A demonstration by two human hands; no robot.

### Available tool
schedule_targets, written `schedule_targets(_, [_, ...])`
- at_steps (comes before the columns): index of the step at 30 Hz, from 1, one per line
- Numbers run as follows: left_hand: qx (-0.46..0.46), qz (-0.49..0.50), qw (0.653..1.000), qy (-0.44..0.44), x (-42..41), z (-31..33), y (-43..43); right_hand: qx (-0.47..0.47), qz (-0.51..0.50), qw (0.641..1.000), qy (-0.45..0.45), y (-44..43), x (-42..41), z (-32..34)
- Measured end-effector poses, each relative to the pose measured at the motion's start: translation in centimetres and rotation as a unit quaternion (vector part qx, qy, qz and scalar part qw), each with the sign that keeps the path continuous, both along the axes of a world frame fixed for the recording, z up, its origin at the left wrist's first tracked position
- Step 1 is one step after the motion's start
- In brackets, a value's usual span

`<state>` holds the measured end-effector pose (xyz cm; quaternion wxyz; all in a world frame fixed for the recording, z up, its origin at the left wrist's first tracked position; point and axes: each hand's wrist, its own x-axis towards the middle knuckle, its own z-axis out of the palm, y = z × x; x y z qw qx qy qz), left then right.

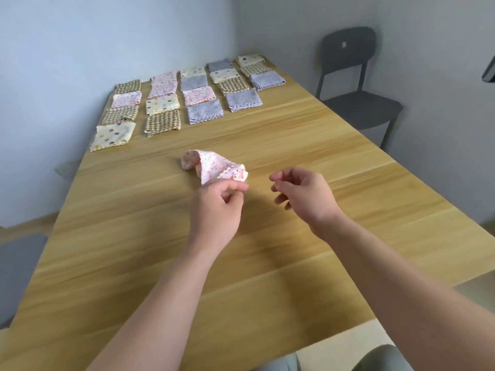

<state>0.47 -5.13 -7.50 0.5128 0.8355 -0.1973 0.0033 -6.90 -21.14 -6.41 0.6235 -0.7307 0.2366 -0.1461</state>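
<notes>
A small pink floral cloth [211, 167] with a zigzag edge lies crumpled in the middle of the wooden table [267, 236]. My left hand [218, 207] pinches its near edge between thumb and forefinger and lifts that edge off the wood. The far end of the cloth rests on the table. My right hand [302, 194] hovers just to the right of the cloth, fingers loosely curled, holding nothing and apart from the fabric.
Several folded cloths [187, 95] lie in rows at the table's far end: checked, dotted cream, blue floral, pink floral. A dark grey chair [356, 84] stands beyond the right edge. The wall runs along the far and left sides. Bare wood surrounds my hands.
</notes>
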Motion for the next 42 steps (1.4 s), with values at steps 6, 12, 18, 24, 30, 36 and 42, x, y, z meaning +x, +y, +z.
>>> schedule_targets(6, [0.030,-0.024,0.996,-0.074,-0.7,0.1,2.3,-0.053,-0.020,0.998,0.005,2.7,-3.5,0.9])
schedule_targets(12, [0.115,0.006,0.980,-0.161,2.4,-1.5,3.1,-0.041,-0.060,0.997,-0.021,4.6,-3.8,0.5])
schedule_targets(18, [0.138,0.002,0.964,-0.228,5.5,-3.4,3.4,0.002,-0.089,0.995,-0.055,5.9,0.1,-0.2])
schedule_targets(24, [0.107,0.010,0.959,-0.264,6.5,-5.5,4.3,0.003,-0.128,0.989,-0.077,5.7,4.7,-1.0])
schedule_targets(30, [0.143,-0.015,0.962,-0.231,7.6,-6.1,3.2,-0.009,-0.191,0.977,-0.093,5.3,6.9,-3.4])
schedule_targets(36, [0.187,-0.026,0.951,-0.245,7.6,-6.1,3.0,-0.112,-0.178,0.974,-0.087,5.1,7.2,-5.2])
schedule_targets(42, [0.067,0.022,0.939,-0.336,7.3,-5.7,3.2,-0.195,-0.125,0.969,-0.089,5.2,7.7,-5.6])
